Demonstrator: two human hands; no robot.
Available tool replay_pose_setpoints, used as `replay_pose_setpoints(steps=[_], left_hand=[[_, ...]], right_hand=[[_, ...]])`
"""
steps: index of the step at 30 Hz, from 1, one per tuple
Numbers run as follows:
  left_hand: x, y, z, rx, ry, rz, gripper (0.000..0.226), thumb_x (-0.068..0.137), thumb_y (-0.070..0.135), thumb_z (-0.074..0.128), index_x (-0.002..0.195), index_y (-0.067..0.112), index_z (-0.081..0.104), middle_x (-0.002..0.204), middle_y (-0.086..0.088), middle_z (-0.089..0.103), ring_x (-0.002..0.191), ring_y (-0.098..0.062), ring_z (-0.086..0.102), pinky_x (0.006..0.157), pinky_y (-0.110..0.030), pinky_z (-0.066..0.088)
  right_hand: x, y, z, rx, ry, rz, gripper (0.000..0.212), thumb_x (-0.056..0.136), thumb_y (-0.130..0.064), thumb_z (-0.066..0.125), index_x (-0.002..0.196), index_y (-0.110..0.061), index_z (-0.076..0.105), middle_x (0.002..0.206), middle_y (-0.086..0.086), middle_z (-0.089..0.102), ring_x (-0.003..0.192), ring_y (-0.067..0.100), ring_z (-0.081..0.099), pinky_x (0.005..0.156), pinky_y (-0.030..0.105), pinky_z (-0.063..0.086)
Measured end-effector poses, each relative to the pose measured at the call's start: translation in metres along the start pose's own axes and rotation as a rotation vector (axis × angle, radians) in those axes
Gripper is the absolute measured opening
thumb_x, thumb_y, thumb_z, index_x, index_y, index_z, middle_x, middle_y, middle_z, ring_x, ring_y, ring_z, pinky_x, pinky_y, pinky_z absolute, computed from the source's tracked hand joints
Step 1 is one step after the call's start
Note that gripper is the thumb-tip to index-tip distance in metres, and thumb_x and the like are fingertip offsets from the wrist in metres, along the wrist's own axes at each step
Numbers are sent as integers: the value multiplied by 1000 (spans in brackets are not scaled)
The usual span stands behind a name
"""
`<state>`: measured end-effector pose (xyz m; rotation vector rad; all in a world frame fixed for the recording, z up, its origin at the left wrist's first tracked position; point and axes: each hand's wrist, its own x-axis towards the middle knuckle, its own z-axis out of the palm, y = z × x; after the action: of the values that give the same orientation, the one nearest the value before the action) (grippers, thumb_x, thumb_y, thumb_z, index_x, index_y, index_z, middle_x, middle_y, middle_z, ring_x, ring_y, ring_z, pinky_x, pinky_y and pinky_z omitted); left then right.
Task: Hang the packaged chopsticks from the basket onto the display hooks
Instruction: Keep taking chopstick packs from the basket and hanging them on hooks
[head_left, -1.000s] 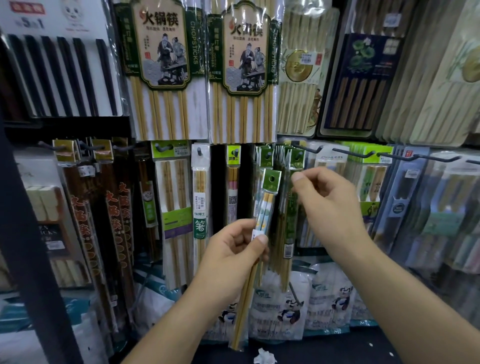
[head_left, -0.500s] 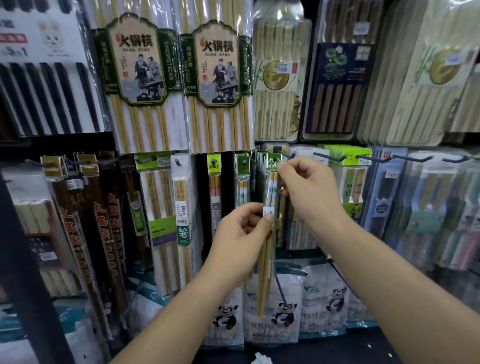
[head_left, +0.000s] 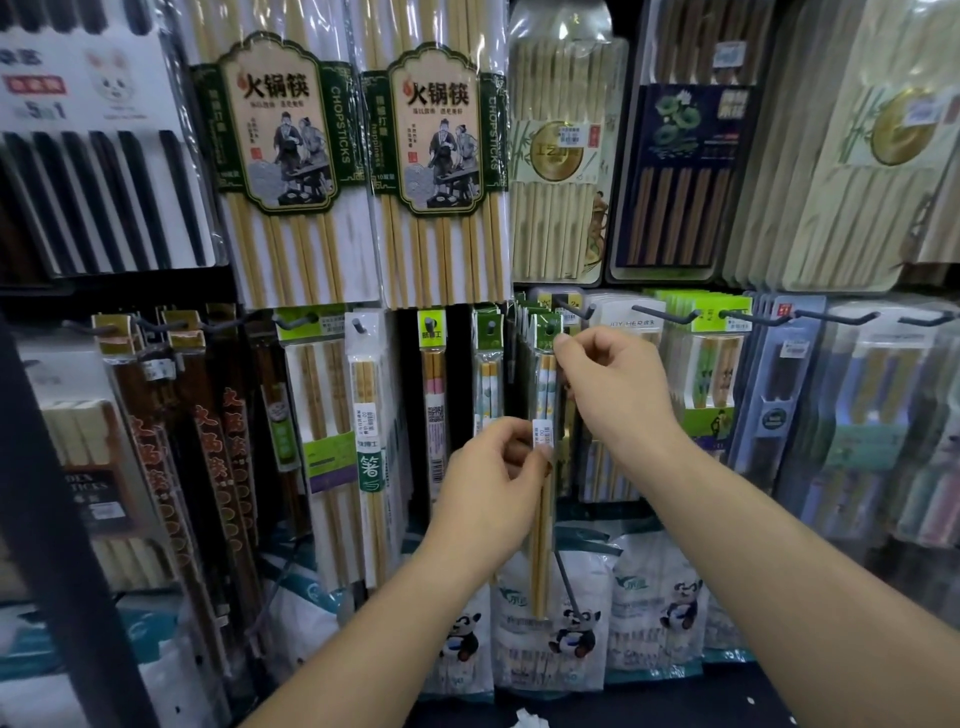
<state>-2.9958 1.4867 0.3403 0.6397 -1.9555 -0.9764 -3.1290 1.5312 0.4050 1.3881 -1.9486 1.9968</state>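
Observation:
A narrow pack of bamboo chopsticks (head_left: 544, 540) with a green header card hangs upright in front of the display. My left hand (head_left: 491, 483) pinches its middle at the white barcode label. At the top, my right hand (head_left: 613, 389) pinches the green header, whose hole sits at the tip of a dark display hook (head_left: 571, 309). Several like packs with green headers (head_left: 488, 358) hang just left and behind it. The basket is out of view.
More black hooks (head_left: 670, 314) jut out to the right, carrying flat packs. Large hotpot chopstick packs (head_left: 291, 171) hang above. Panda-printed bags (head_left: 571, 623) sit below. A dark shelf upright (head_left: 57, 519) stands at the left.
Both hands have lifted the pack up and to the right, from a slant to upright. Its green header has come up to the hook's tip. The camera has shifted right.

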Motion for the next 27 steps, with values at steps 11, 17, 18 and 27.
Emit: replay_pose_setpoints(steps=[11,17,18,27], left_hand=[[-6,16,12,368,1,22,55,107,53,29,150,20,34,130,-2,62,115,-27,63,94,-42,51],[16,19,36,-154,-35,-217,78,99,71,30,163,35,4,170,4,19,155,-17,20,115,-35,21],[20,19,40,-203,-17,-222,78,98,73,32,162,38,4,170,5,19,155,-17,19,115,-35,21],[50,10,59,-505,94,-223,79,84,80,39,155,55,17,162,18,32,143,-5,29,110,-31,22]], right_hand=[[-27,41,-4,29,-155,11,16,103,-38,54,119,-34,56,104,-32,59,93,-22,55,77,6,43],[-36,64,11,276,-410,237,64,96,-77,28,155,-53,23,162,-20,26,145,1,31,121,37,27],[-35,65,14,286,-412,250,71,91,-82,27,156,-52,22,165,-18,25,147,1,30,123,39,25],[-22,66,34,511,-436,355,68,98,-71,25,158,-40,28,166,-12,26,151,5,22,126,39,18]])
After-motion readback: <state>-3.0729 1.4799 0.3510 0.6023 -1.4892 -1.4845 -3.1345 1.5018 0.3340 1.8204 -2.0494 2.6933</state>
